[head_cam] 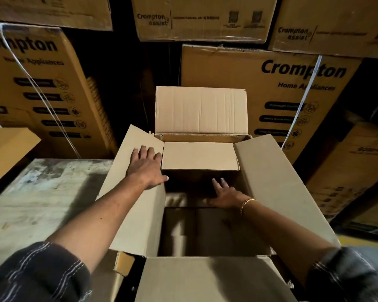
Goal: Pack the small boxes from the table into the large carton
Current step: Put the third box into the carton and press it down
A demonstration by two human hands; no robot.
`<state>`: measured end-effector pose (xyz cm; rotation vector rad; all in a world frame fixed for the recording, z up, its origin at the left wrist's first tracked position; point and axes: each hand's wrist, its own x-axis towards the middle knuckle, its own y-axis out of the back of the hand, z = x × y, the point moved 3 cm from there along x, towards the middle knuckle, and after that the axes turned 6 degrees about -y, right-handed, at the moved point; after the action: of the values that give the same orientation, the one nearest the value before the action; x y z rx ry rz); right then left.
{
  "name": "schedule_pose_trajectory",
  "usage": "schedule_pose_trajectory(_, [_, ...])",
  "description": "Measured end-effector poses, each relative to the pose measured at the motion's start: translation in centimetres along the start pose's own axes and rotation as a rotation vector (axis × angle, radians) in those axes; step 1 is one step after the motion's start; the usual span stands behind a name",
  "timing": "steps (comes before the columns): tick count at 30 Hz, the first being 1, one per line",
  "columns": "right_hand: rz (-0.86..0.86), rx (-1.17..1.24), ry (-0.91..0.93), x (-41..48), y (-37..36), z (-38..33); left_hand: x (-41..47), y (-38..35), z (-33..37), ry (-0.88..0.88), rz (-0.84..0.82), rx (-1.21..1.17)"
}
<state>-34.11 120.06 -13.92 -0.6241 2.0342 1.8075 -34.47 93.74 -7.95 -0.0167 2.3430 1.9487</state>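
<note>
Head view: small plain tan cardboard box [200, 155] sits inside large open brown cardboard carton [271, 182], at its 12 o'clock end. Left grip [147, 165] released, flat on 9 o'clock flap [127, 192], likely to hold the mouth clear. Right grip [225, 194] released, fingers spread, empty, inside carton.

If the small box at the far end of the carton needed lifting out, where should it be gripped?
The small box lies flat, walled in by the large carton on three sides; likely grip its near edge, coming from above and the near side.
</note>
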Motion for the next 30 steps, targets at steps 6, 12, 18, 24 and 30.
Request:
schedule_pose_trajectory(6, [0.583, 0.006, 0.058, 2.5, 4.7, -0.4, 4.2, 1.2, -1.2, -0.003, 0.305, -0.024])
schedule_pose_trajectory(12, [0.613, -0.036, 0.065, 7.3, 11.9, 0.8, 8.6, 2.1, -2.3, 0.007, 0.493, -0.122])
schedule_pose_trajectory(18, [0.438, -0.058, 0.056, 11.5, 14.1, 2.0, 12.3, -0.7, -2.1, -0.068, 0.241, 0.027])
schedule_pose_trajectory(24, [0.521, -0.199, -0.007, 13.4, 13.2, 3.0, 13.4, -1.7, -1.9, -0.071, 0.124, 0.168])
schedule_pose_trajectory(30, [0.496, -0.178, -0.024, 13.1, 12.8, 2.7, 13.3, -1.5, -1.8, -0.071, 0.112, 0.176])
